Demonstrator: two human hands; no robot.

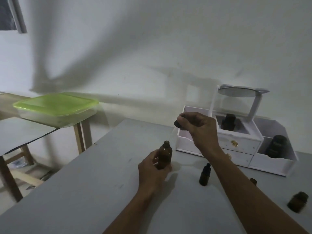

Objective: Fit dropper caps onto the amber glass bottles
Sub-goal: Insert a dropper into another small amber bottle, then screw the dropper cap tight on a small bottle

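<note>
My left hand (152,168) grips an open amber glass bottle (165,153) that stands upright on the grey table (84,191). My right hand (198,125) is raised above and to the right of it, pinching a black dropper cap (177,123). The glass pipette under the cap is faint and hard to make out. A small capped amber bottle (204,174) stands to the right of my left hand. Another open amber bottle (298,201) sits near the right edge, and part of one more bottle (253,181) shows behind my right forearm.
A white organiser with drawers (239,146) stands at the back right, holding dark bottles (276,146) and a tilted round mirror (239,92). A green-lidded plastic box (55,107) rests on a wooden side table at the left.
</note>
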